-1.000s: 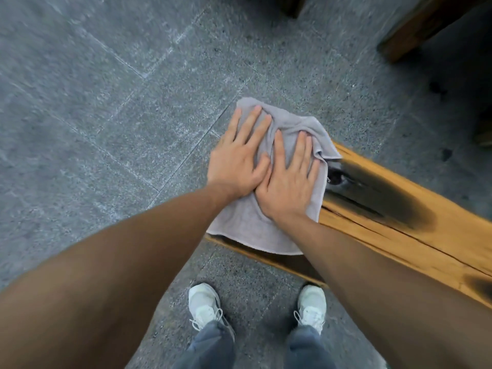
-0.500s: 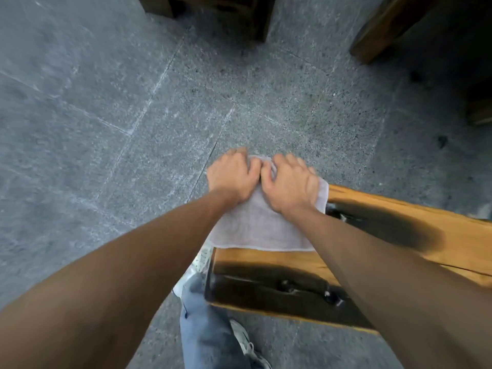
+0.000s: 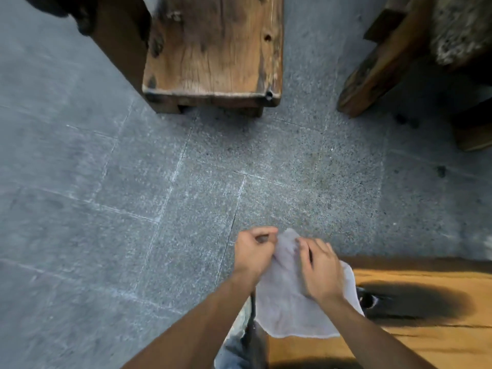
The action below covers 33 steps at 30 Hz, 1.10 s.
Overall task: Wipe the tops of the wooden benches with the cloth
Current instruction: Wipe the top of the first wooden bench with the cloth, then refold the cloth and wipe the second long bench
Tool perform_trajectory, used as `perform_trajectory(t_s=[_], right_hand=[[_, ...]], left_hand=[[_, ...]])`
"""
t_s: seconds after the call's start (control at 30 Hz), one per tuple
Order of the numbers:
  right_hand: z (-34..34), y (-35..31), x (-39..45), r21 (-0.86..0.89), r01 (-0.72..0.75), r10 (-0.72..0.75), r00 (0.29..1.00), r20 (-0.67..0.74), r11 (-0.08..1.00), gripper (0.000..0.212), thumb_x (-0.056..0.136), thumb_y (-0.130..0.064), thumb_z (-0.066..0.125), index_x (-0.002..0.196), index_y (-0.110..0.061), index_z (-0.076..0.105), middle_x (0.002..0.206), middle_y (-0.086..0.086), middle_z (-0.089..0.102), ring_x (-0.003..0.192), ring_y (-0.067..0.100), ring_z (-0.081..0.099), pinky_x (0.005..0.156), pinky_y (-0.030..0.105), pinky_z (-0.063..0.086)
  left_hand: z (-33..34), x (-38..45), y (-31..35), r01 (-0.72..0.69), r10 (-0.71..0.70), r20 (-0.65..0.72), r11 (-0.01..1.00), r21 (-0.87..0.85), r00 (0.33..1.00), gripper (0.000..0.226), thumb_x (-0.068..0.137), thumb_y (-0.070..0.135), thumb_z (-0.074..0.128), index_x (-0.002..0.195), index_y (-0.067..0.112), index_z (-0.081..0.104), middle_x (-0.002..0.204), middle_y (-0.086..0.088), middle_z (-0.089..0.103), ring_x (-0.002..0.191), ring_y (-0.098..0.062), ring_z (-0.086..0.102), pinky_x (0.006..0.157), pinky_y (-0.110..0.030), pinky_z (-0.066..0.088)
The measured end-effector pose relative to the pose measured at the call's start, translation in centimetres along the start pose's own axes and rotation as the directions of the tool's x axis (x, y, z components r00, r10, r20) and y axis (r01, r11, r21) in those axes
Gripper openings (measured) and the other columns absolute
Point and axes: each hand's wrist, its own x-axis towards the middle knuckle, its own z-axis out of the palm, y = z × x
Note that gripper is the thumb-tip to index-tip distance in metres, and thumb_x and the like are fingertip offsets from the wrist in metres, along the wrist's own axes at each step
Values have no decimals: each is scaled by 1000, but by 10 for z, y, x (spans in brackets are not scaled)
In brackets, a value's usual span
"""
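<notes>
On the orange wooden tabletop (image 3: 415, 339) end, my left hand (image 3: 253, 255) and right hand (image 3: 320, 271) now pinch the pale grey cloth (image 3: 286, 310), which is bunched up; earlier both lay flat.

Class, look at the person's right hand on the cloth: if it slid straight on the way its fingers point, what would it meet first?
The right hand points toward the left hand, which grips the cloth close by, so probably that hand first.

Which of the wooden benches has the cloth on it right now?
The bright orange-yellow bench at bottom right, with a dark patch: the cloth lies over its end. The weathered brown bench at top is bare.
</notes>
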Motion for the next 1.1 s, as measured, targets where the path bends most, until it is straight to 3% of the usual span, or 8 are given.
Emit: perform_trajectory(t_s=[0.1,0.2,0.27,0.37,0.63,0.8,0.97,1.1], right_hand=[[-10,-31,16,279,-149,155,988,-1,949,22,98,-19,62,119,-14,66,116,7,70,109,33,65,92,43,50],[-21,-50,37,248,-109,68,983,168,963,64,83,-14,74,142,-22,49,126,0,61,114,23,63,94,34,50],[-28,-62,54,109,-85,43,938,343,990,90,78,-20,72,156,-32,29,138,-4,49,124,21,56,99,37,50],[-36,-85,91,-19,-39,43,825,563,999,103,77,-24,70,160,-41,12,145,-5,52,136,23,48,114,40,41],[-57,-174,179,292,-261,-49,664,746,920,49,68,-1,73,109,-27,71,103,-3,78,99,9,71,92,36,56],[-66,-227,240,220,16,-153,770,619,975,31,75,-23,83,90,-48,74,84,-19,74,80,-1,66,75,28,52],[-85,-247,286,215,51,-116,946,303,975,26,69,-31,88,69,-27,62,69,-8,53,61,8,44,57,24,35],[-121,-259,310,78,289,-299,901,314,954,23,70,-51,79,76,-35,65,101,-14,55,95,6,45,83,21,38]], left_hand=[[-23,21,42,-28,28,-1,988,-154,1000,45,84,-12,64,113,22,68,98,3,69,58,5,60,57,-9,48],[-46,41,71,216,-203,81,945,-245,976,75,78,-9,70,141,23,45,112,-9,65,77,-10,65,60,-20,52],[-68,52,85,395,-357,218,905,-160,908,90,74,-3,73,150,21,29,121,-14,63,92,-21,66,64,-26,54],[-100,67,103,348,-376,343,927,142,861,76,74,-2,72,143,14,43,131,-12,58,116,-25,60,93,-37,56],[-154,96,188,-90,50,611,995,35,790,67,84,-15,63,142,16,48,128,-14,63,109,-14,62,98,-30,51],[-185,145,227,-187,113,577,980,70,809,52,84,3,77,132,15,61,119,-8,69,98,-9,63,93,-33,55],[-217,197,269,-247,166,429,959,141,888,46,81,16,82,124,23,68,107,5,72,92,-12,70,78,-28,58],[-241,220,303,-206,109,480,966,155,870,43,82,12,81,124,20,69,103,-1,77,91,-17,72,81,-30,58]])
